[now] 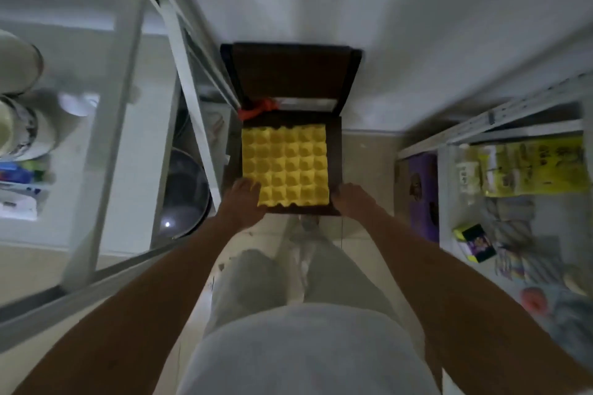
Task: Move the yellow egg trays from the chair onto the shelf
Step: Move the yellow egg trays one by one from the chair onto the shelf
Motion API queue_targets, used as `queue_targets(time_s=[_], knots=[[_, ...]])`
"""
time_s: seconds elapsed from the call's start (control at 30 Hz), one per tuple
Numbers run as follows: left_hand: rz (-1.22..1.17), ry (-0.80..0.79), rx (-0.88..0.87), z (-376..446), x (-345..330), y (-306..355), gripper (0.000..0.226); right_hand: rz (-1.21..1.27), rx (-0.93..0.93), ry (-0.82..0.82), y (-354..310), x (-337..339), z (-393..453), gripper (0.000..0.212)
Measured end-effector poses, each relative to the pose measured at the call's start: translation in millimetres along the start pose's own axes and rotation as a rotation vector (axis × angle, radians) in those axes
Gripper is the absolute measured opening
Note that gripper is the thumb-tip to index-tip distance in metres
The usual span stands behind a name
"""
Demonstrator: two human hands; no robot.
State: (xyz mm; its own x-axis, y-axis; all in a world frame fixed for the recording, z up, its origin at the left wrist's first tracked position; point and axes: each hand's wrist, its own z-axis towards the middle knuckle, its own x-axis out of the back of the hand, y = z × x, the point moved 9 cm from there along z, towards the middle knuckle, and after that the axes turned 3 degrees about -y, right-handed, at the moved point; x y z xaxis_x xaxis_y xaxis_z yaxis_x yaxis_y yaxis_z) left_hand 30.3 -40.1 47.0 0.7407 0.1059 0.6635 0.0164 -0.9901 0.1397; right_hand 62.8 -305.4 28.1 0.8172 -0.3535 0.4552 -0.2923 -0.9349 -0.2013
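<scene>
Nearest the camera, the person's pale grey shirt (308, 353) and light trousers (256, 279) fill the lower middle, with both bare forearms reaching forward and down. The left hand (245, 202) lies at the near left corner of the yellow egg trays (285, 165), its fingers (248, 185) spread over the edge and covering that corner; whether they grip it cannot be told. The right hand (351, 200) sits just beside the near right corner, on the seat edge, fingers curled downward, and blur hides whether they touch the trays.

The trays rest flat on the dark seat of the chair (290, 80), nearly filling it. At the back left of the seat an orange cord (256, 107) is bunched against the frame. The chair's dark back stands against a white wall (369, 9).

To the left rises a grey metal shelf (128, 74) holding cups and containers, with a round metal bowl (186, 189) lower down. To the right another rack (519, 119) carries yellow packets (545, 167) and other blurred goods.
</scene>
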Motion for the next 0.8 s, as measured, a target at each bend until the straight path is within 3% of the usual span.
queue_targets(time_s=[0.17,0.33,0.5,0.67,0.8], knots=[[-0.321,0.094,0.166,38.8,0.5,-26.9,0.055,0.144,-0.004,0.106,-10.5,14.1,62.7,0.064],[-0.603,0.062,0.334,121.3,-42.0,-73.8,0.049,0.245,-0.026,0.114,-8.6,0.9,168.2,0.047],[-0.920,0.082,0.423,172.8,-78.9,-103.4,0.043,0.490,-0.084,0.169,9.2,-38.2,230.1,0.043],[-0.924,0.042,0.498,167.4,-79.1,-112.0,0.042,0.580,-0.125,0.385,32.0,-49.7,205.4,0.029],[-0.874,-0.014,0.385,143.9,-38.2,-75.9,0.043,0.692,-0.203,0.560,70.7,-39.7,135.8,0.034]])
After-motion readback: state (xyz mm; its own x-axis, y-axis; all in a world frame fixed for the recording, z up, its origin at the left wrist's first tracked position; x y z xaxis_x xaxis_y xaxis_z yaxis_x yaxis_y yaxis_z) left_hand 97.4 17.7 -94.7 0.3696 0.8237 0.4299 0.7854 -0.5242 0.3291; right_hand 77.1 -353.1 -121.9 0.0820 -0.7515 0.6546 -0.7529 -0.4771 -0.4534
